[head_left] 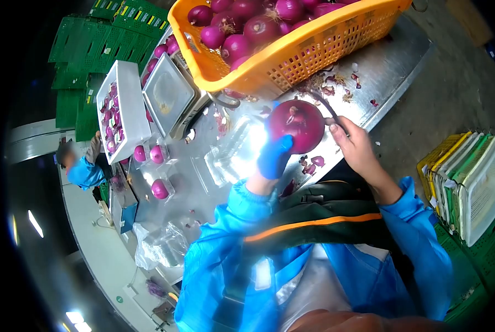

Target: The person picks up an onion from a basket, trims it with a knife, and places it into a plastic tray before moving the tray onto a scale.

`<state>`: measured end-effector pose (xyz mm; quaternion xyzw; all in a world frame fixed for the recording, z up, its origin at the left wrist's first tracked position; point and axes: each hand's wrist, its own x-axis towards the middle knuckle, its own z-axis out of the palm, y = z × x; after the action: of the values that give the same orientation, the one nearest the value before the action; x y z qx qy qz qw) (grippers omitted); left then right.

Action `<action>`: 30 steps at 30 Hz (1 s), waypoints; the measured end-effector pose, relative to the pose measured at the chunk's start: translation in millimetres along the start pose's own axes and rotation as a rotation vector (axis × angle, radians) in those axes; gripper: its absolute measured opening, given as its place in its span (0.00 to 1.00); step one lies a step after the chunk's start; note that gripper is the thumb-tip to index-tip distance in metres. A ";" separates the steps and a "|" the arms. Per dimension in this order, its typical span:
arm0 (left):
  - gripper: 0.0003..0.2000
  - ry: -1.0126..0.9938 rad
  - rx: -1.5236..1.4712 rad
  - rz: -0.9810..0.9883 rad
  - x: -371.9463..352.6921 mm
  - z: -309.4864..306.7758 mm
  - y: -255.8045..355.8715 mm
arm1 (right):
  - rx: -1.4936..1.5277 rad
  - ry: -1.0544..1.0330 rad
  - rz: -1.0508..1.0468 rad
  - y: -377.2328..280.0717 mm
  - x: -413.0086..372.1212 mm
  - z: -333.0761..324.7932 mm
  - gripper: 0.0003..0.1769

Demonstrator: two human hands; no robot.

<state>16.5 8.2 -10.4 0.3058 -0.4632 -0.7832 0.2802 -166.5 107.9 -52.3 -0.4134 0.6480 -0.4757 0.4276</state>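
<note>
My left hand point(275, 157), in a blue glove, is wrapped round the near side of a large red onion point(305, 124) over the steel table. Bare, my right hand point(353, 143) pinches a thin, dark, curved tool point(326, 104) close against the onion's right side. The kind of tool is unclear, as the fingers cover part of it. Just beyond the onion stands an orange basket point(308, 58) heaped with red onions point(261, 29). Loose onion skins point(316, 161) lie below the onion, and clear plastic trays point(228, 157) are left of my gloved hand.
A weighing scale point(170, 91) and a white box point(127, 83) of packed onions stand on the left. Wrapped onions point(159, 189) sit nearby on the steel table point(189, 163). Another person point(87, 171) is at far left. Stacked crates point(488, 182) stand at right.
</note>
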 end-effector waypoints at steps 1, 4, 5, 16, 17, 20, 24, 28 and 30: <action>0.44 0.005 -0.078 -0.034 -0.4 -0.8 1.9 | -0.324 0.120 -0.184 -10.9 -2.2 -8.1 0.13; 0.41 -0.047 -0.030 -0.045 -2.8 -0.9 10.1 | -0.671 0.182 -0.587 -44.6 -5.4 -22.8 0.21; 0.41 -0.056 -0.002 -0.054 -3.8 -0.5 12.6 | -0.709 0.183 -0.621 -48.7 -3.4 -23.5 0.21; 0.39 -0.128 -0.063 -0.197 -11.7 7.0 33.4 | -0.779 0.136 -0.685 -26.3 15.8 -24.5 0.22; 0.39 -0.112 -0.101 -0.190 -11.8 3.7 29.5 | -0.782 0.136 -0.662 -22.7 14.5 -26.0 0.23; 0.40 -0.133 -0.078 -0.217 -12.5 15.0 43.9 | -0.753 0.133 -0.608 -6.0 10.7 -29.5 0.26; 0.39 -0.018 0.139 0.025 -2.1 -4.8 21.8 | -0.516 0.041 -0.453 3.9 -1.0 -26.0 0.21; 0.41 0.115 0.398 0.247 -7.7 0.2 11.7 | 0.289 -0.202 -0.014 7.1 -3.5 -1.6 0.25; 0.42 0.061 0.295 0.259 -4.0 -0.5 12.8 | 0.573 -0.218 0.159 -1.2 -1.2 6.6 0.30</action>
<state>21.5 5.4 1.8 0.3048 -0.5996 -0.6547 0.3448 -159.8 107.1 -52.1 -0.2727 0.4680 -0.5568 0.6297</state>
